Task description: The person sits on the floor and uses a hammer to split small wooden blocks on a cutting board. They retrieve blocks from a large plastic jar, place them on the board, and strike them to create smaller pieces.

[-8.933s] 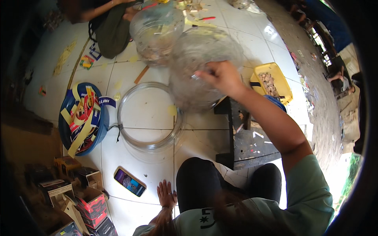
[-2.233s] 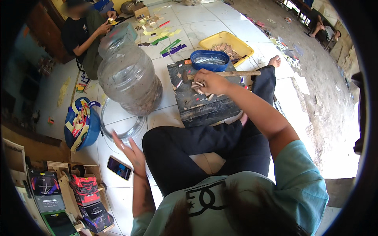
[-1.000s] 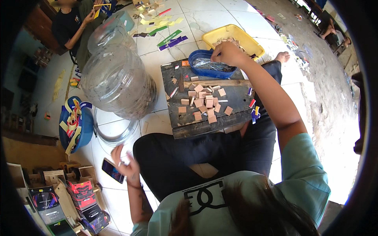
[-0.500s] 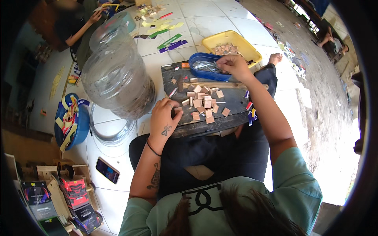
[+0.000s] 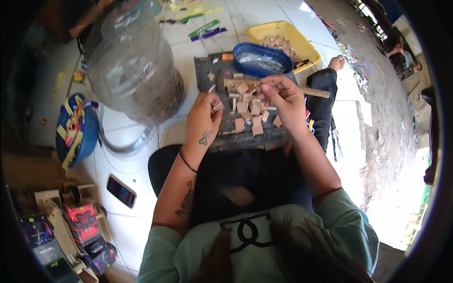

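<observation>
Between the closed fingers of my left hand [image 5: 203, 120] sits a small wooden square [image 5: 218, 107], at the left side of a dark board [image 5: 207, 75]. My right hand [image 5: 287, 104] is over the right part of the board, thumb and fingertips pinched; what they hold is too small to make out. Below and between the hands lies a loose pile of small wooden squares [image 5: 245, 106]. Behind them a wooden stick [image 5: 314, 92] rests across the board. A blue oval tray [image 5: 262, 70] holding thin metal pieces [image 5: 264, 60] stands at the board's far edge.
A yellow basin [image 5: 309, 49] with more wooden pieces stands behind the blue tray. On the left are a large clear plastic jug [image 5: 134, 70], a wire coil [image 5: 125, 146], a blue tub of colored strips [image 5: 87, 148] and a phone [image 5: 121, 191]. Another person's arm [image 5: 87, 21] shows far left.
My right hand has left the blue tray and come back toward me, above the pile. The left hand has lifted slightly and turned, showing the wooden square. The whole view has shifted a little.
</observation>
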A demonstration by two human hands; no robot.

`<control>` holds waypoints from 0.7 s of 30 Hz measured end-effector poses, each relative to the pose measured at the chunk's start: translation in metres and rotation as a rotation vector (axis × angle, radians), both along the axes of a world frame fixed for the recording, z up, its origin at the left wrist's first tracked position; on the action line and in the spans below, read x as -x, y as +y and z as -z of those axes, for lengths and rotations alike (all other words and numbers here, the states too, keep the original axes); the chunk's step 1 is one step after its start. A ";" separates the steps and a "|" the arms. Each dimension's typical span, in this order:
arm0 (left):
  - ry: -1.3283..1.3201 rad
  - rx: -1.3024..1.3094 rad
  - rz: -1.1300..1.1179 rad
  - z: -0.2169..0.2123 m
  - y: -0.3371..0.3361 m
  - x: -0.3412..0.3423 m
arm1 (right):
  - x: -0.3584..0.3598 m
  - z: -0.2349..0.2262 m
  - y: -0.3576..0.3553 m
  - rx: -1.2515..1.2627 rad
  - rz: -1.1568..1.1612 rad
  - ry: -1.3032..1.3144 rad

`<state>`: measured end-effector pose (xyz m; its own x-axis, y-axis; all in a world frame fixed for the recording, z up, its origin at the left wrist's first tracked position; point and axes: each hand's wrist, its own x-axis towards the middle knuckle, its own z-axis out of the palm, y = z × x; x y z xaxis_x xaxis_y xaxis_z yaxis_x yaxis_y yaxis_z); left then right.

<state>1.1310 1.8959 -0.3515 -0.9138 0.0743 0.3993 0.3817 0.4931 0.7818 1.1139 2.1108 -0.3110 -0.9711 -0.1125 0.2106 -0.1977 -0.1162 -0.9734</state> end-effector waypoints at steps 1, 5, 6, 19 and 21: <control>-0.034 -0.109 -0.015 0.002 0.001 -0.007 | -0.010 0.001 -0.003 -0.004 -0.017 -0.006; 0.018 -0.179 -0.036 0.005 0.004 -0.036 | -0.028 0.003 -0.010 -0.059 0.003 -0.035; -0.057 -0.159 -0.044 0.007 0.005 -0.043 | -0.030 0.004 -0.012 -0.077 -0.008 0.022; 0.136 0.005 -0.090 0.019 0.007 -0.042 | -0.034 0.021 -0.025 -0.355 -0.037 0.014; 0.147 -0.001 -0.087 0.020 0.007 -0.041 | -0.029 0.018 -0.027 -0.327 -0.048 0.059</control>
<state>1.1721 1.9029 -0.3713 -0.8487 -0.0030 0.5289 0.4478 0.5281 0.7215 1.1432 2.0833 -0.3290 -0.9504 -0.2285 0.2112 -0.2563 0.1899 -0.9478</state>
